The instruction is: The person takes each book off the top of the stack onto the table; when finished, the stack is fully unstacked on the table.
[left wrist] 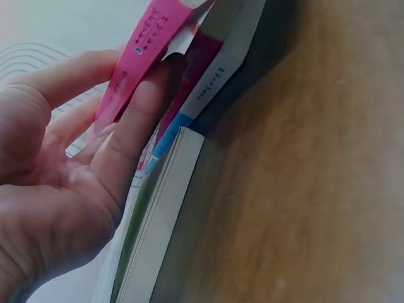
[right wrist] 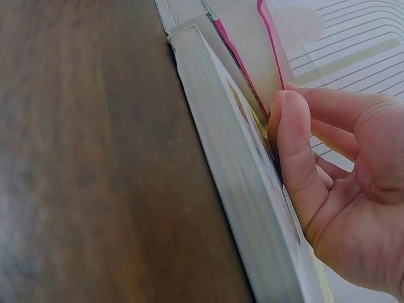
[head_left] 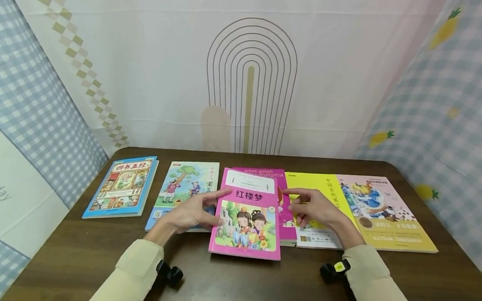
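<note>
A pink book [head_left: 247, 215] with two cartoon figures on its cover is raised and tilted above the row of books. My left hand [head_left: 196, 212] grips it by the left side. In the left wrist view, its spine [left wrist: 142, 50] lies between the thumb and the fingers. My right hand [head_left: 314, 208] is beside its right edge, index finger extended and thumb apart. A small gap shows there in the head view; contact is unclear in the right wrist view. Partly hidden beneath is a magenta book [head_left: 287, 231]. Under the right hand lies a yellow book [head_left: 339, 193].
On the brown table [head_left: 249, 289], a blue-bordered book [head_left: 122, 187] lies far left. A light blue and green book [head_left: 185, 179] lies near the left hand. At right, a pink and yellow book [head_left: 386, 214] adjoins the yellow one. A patterned cloth [head_left: 163, 72] hangs behind.
</note>
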Tool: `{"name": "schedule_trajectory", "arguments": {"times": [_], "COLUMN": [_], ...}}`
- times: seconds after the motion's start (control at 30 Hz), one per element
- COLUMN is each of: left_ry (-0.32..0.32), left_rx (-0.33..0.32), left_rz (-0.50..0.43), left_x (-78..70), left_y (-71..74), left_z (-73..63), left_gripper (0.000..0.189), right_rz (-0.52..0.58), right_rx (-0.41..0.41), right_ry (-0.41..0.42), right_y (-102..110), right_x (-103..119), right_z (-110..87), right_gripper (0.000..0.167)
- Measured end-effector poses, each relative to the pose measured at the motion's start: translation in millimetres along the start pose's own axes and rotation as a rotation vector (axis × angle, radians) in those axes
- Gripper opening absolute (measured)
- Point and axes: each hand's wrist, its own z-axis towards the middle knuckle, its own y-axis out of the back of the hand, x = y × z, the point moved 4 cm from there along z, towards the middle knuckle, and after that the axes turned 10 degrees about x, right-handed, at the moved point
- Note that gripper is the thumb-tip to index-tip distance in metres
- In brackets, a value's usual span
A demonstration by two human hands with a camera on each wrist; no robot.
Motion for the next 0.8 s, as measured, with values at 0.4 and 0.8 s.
{"name": "schedule_trajectory", "arguments": {"times": [0.4,0.8], "left_ry": [-0.087,-0.130], "left_rx": [0.001,-0.001], "left_rz": [-0.104,-0.084], "left_x": [-10.6,-17.6], "left_y": [-8.3,-4.9], "left_z": [-34.4,-77.9], "left_gripper": [0.084,0.090], "right_rz": [-0.004,-0.021], "right_rx": [-0.002,-0.012], "right_ry": [-0.007,-0.017], "right_y": [0,-1], "right_x": [2,2], "right_z": [-1.6,-1.8], "right_gripper": [0.061,0.066]}}
